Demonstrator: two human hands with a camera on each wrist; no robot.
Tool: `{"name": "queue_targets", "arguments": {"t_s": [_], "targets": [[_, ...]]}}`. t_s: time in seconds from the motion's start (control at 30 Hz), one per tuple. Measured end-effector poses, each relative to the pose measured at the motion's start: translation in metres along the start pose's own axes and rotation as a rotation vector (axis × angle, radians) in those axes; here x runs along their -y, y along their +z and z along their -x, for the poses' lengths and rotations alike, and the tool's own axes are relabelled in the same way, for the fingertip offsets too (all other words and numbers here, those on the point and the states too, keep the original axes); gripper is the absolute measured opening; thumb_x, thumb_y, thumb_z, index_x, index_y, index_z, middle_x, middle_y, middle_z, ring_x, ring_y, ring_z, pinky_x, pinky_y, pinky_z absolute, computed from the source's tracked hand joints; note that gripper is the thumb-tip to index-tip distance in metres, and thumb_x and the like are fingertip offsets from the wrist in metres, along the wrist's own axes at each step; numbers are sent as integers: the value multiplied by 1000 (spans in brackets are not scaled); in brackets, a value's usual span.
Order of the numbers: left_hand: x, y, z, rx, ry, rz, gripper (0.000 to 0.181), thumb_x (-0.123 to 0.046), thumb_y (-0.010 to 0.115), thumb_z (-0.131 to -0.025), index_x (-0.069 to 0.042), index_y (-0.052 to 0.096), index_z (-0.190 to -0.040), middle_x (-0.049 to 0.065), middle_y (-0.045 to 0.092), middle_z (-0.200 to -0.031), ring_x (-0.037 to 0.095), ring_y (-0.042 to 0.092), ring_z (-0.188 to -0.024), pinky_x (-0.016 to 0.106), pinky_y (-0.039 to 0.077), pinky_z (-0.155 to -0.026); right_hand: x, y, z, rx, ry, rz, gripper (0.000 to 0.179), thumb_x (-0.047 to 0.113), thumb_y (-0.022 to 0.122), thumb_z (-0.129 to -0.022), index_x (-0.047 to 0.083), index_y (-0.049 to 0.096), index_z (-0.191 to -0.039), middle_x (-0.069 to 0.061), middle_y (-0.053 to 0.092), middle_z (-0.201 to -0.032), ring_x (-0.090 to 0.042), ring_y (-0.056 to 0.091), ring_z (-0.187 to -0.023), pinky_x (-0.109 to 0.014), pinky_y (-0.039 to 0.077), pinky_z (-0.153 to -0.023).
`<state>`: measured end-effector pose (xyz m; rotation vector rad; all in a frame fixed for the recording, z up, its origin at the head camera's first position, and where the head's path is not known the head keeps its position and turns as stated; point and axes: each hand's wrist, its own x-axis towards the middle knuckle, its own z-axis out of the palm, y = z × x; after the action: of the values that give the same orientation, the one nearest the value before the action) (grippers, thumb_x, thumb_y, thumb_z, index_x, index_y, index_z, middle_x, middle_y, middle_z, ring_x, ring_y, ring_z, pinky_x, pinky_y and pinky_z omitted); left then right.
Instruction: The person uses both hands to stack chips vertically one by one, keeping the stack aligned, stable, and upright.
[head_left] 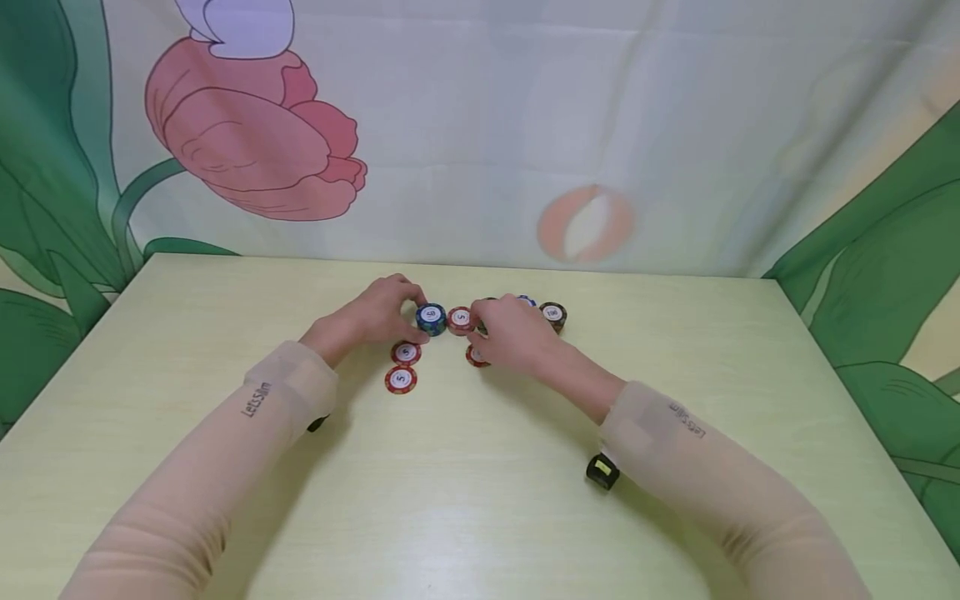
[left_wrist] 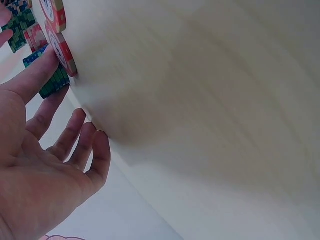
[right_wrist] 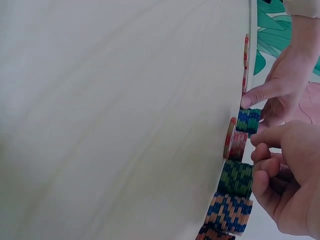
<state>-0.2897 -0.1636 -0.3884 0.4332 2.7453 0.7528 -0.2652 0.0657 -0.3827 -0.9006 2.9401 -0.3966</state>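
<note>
My left hand [head_left: 378, 310] pinches the side of a stack of blue-and-green poker chips [head_left: 431, 317] between thumb and index finger; its other fingers spread away in the left wrist view. Right of that stack stands a shorter red stack [head_left: 460, 320]. My right hand [head_left: 517, 332] is over the red stack and a green stack [right_wrist: 237, 178], thumb and index apart, the other fingers bent. Two red chips [head_left: 401, 380] lie flat near my left thumb. Another red chip [head_left: 477, 356] lies in front of the red stack, partly covered by the right hand.
Beyond my right hand are a blue-and-tan stack [right_wrist: 228, 214], mostly hidden in the head view, and a dark stack [head_left: 553, 316]. The row stands near the back of the pale table [head_left: 450, 500]. Behind it hangs a printed curtain [head_left: 465, 133].
</note>
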Motion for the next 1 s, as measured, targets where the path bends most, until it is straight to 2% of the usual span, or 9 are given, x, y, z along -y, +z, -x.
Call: {"name": "queue_targets", "arguments": {"t_s": [0.2,0.33,0.53,0.73,1.0], "targets": [[1,0,1,16,2,-5,45,-18,82,-90,-3,63,-128,20,47,-141,37,42,-130,53,35,-112,-8,-2,7,37,-5,-4,14,26,72,-96,12,74,-96,2,69,-83,-16,58,-67,-30,46,-60],[0,0,2,36,13,-25,49,-19,80,-91,-5,61,-134,20,44,-144,38,39,-131,54,35,-111,-10,-3,11,84,-9,14,17,33,76,-93,15,76,-91,3,67,-80,-17,57,-70,-31,45,-57],[-1,1,0,70,16,-65,55,-22,79,-92,-7,58,-140,22,40,-146,39,36,-130,56,38,-108,-11,-2,15,135,-3,20,25,36,77,-90,13,75,-99,4,61,-69,-16,55,-66,-31,43,-55],[-5,-1,-2,109,13,-91,58,-28,79,-91,-8,56,-141,22,41,-143,38,38,-128,58,39,-105,-12,0,17,131,-4,25,25,36,78,-89,14,73,-100,4,61,-70,-18,57,-69,-33,46,-58],[-14,0,-4,92,-1,-166,57,-32,78,-91,-10,57,-140,21,43,-139,39,39,-126,63,34,-104,-13,1,16,150,-8,27,26,35,77,-90,14,73,-105,4,61,-73,-17,58,-73,-32,46,-57]]}}
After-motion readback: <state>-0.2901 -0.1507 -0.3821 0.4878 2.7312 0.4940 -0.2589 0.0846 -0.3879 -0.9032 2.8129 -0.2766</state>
